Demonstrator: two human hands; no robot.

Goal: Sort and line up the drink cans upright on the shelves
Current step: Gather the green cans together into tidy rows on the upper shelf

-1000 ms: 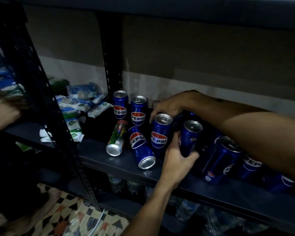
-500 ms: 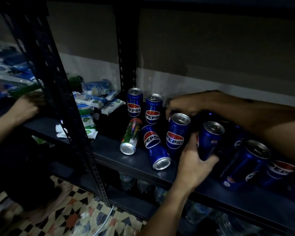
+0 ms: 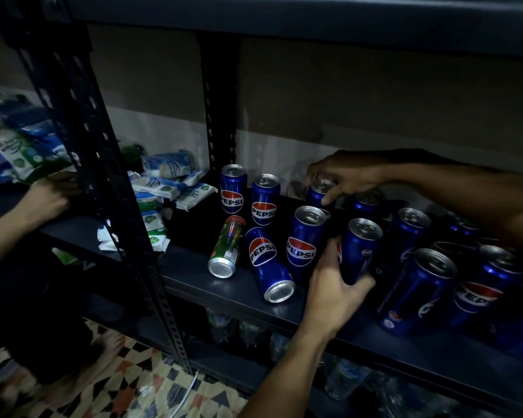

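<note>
Several blue Pepsi cans stand on the dark shelf point(image 3: 360, 333). My left hand point(image 3: 332, 292) grips one upright can point(image 3: 362, 247) at the front. My right hand point(image 3: 346, 173) reaches across from the right, its thumb and fingers closed around the top of a back-row can point(image 3: 317, 193). Two upright cans point(image 3: 233, 188) point(image 3: 265, 199) stand at the back left, and another upright can point(image 3: 305, 239) is just left of my left hand. A green can point(image 3: 226, 247) and a Pepsi can point(image 3: 269, 263) lie on their sides. More cans point(image 3: 417, 292) crowd the right, some tilted.
A perforated black post point(image 3: 103, 176) splits the shelving. White and blue packets point(image 3: 163, 188) are piled left of the cans. Another person's hand point(image 3: 46, 197) works on the left shelf. Plastic bottles point(image 3: 224, 324) fill the shelf below. Patterned floor lies underneath.
My right hand has lifted off the cluster and closed on the top of a back-row can, now showing. My left hand stays on its can. The view has shifted left.
</note>
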